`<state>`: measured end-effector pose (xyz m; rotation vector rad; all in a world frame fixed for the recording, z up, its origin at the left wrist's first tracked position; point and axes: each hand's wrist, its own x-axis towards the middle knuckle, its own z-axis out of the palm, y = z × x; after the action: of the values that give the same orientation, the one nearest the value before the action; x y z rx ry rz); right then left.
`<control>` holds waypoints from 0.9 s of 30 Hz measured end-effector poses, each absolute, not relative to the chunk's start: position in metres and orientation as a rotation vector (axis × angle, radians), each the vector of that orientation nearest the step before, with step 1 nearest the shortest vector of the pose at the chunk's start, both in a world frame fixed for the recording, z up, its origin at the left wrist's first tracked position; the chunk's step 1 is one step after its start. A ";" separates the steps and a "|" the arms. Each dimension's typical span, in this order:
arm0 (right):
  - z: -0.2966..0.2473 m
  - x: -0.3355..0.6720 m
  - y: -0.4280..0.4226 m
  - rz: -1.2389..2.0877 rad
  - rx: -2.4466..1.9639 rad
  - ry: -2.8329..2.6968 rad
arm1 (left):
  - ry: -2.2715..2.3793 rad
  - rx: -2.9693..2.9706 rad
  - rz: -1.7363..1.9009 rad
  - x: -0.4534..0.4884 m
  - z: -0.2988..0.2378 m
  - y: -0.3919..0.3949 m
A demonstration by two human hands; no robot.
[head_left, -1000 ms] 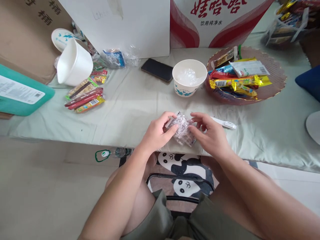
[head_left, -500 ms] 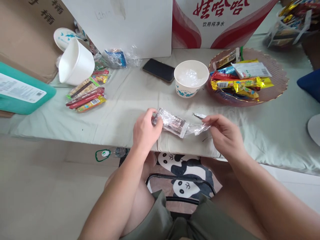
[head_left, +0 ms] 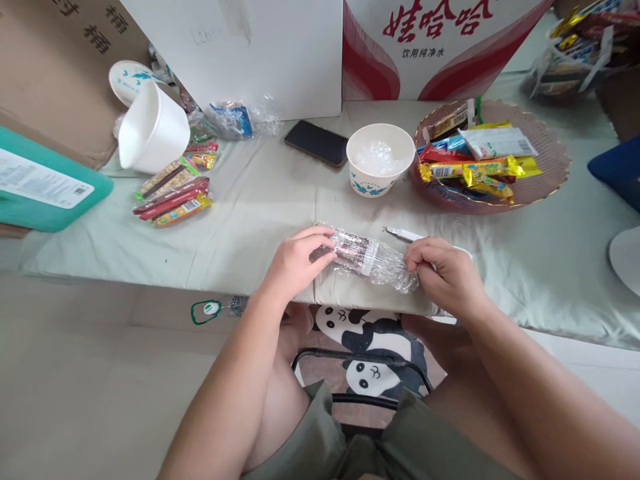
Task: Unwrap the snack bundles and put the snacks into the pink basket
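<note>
A bundle of brown snack bars (head_left: 351,247) in clear plastic film lies on the cloth in front of me. My left hand (head_left: 301,262) grips its left end, fingers over the top and thumb along the near side. From the right end spreads crinkled, loose plastic film (head_left: 396,268). My right hand (head_left: 443,268) pinches the edge of that film with curled fingers. Just behind the right hand rests a white-handled cutter (head_left: 404,233), its blade tip pointing left and its handle partly hidden.
A paper bowl (head_left: 381,160) with crumpled film stands beyond the bundle, beside a pink bowl (head_left: 553,163) of wrapped snacks. A phone (head_left: 316,143) lies further back. Snack packs (head_left: 173,200) and a tilted white paper tub (head_left: 154,130) are at left. Boxes (head_left: 290,60) line the back.
The film at the bundle's right end has spread wider, from a twisted strip to a loose sheet. My left hand has turned and shifted slightly right on the bundle.
</note>
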<state>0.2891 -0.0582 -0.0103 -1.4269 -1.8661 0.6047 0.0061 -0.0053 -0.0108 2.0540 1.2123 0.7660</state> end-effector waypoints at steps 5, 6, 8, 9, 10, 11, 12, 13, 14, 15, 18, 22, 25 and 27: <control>-0.011 0.290 -0.058 0.592 -1.428 -1.862 | 1.187 2.015 0.777 0.004 -0.010 -0.006; -0.012 0.289 -0.058 0.594 -1.434 -1.855 | 1.190 1.987 0.793 0.004 -0.010 -0.006; -0.013 0.289 -0.059 0.597 -1.449 -1.838 | 1.204 1.908 0.844 0.005 -0.010 -0.006; -0.013 0.289 -0.059 0.595 -1.457 -1.831 | 1.224 1.844 0.879 0.005 -0.011 -0.005; -0.013 0.289 -0.059 0.589 -1.459 -1.827 | 1.253 1.763 0.921 0.006 -0.011 -0.004; -0.013 0.290 -0.059 0.578 -1.458 -1.826 | 1.294 1.663 0.975 0.006 -0.010 -0.003; -0.013 0.290 -0.059 0.558 -1.456 -1.827 | 1.350 1.540 1.036 0.006 -0.010 -0.002; -0.013 0.291 -0.059 0.529 -1.455 -1.828 | 1.416 1.392 1.091 0.006 -0.009 0.000; -0.013 0.292 -0.059 0.497 -1.456 -1.830 | 1.486 1.234 1.131 0.005 -0.008 0.002; -0.013 0.293 -0.059 0.466 -1.457 -1.836 | 1.550 1.085 1.154 0.004 -0.006 0.003; -0.011 0.298 -0.057 0.388 -1.461 -1.870 | 1.704 0.804 1.142 -0.001 -0.002 0.009; -0.006 0.302 -0.058 0.323 -1.553 -1.849 | 1.768 0.851 1.247 -0.006 -0.001 0.010; 0.000 0.299 -0.063 0.289 -1.480 -1.787 | 1.705 1.136 1.231 -0.006 -0.007 0.009; 0.002 0.294 -0.066 0.235 -1.346 -1.873 | 1.689 1.294 1.120 -0.005 -0.011 0.008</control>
<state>0.2937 -0.0662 0.0017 -1.3459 -1.8728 0.2352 -0.0048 0.0081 -0.0114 1.2940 1.6893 1.1200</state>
